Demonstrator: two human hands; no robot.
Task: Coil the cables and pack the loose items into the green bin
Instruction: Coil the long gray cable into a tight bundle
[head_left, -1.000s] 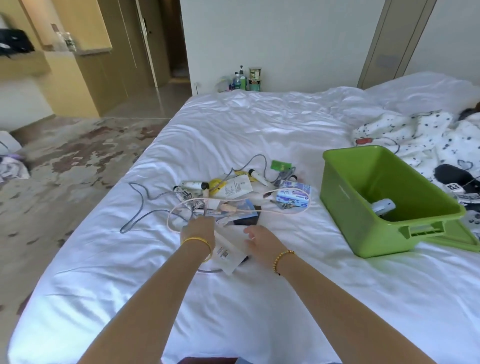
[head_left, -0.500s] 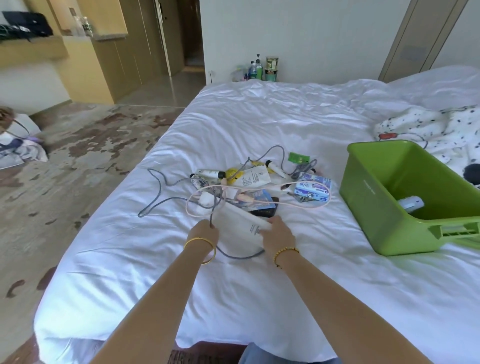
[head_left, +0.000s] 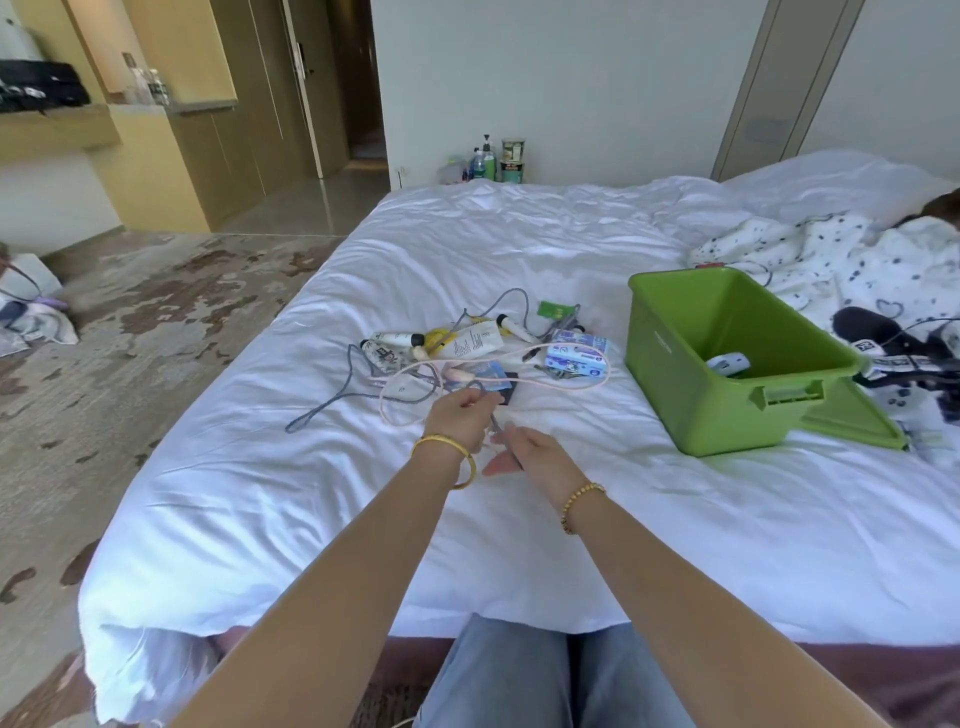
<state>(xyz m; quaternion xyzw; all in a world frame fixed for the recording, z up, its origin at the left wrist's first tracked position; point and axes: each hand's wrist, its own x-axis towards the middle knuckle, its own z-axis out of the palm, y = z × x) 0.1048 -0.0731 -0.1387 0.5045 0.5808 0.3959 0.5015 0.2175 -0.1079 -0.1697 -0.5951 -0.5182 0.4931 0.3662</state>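
Note:
A grey cable (head_left: 351, 375) snakes across the white bed from the pile of loose items toward my hands. My left hand (head_left: 457, 417) pinches a stretch of it just in front of the pile. My right hand (head_left: 527, 453) sits close beside the left, and the cable runs through its fingers. A pale pink cable (head_left: 582, 385) lies in a wide loop over the pile. The green bin (head_left: 670, 364) stands to the right, with a white item (head_left: 728, 362) inside it.
The pile holds tubes (head_left: 470, 340), a blue-and-white box (head_left: 576, 357), a green packet (head_left: 556, 310) and a black item (head_left: 508, 396). A green lid (head_left: 852, 423) lies under the bin. A spotted blanket (head_left: 831, 260) and dark things lie at the far right.
My hands have drawn closer together and lifted the grey cable between them. The white pouch that lay between them is no longer in sight. The view has pulled back.

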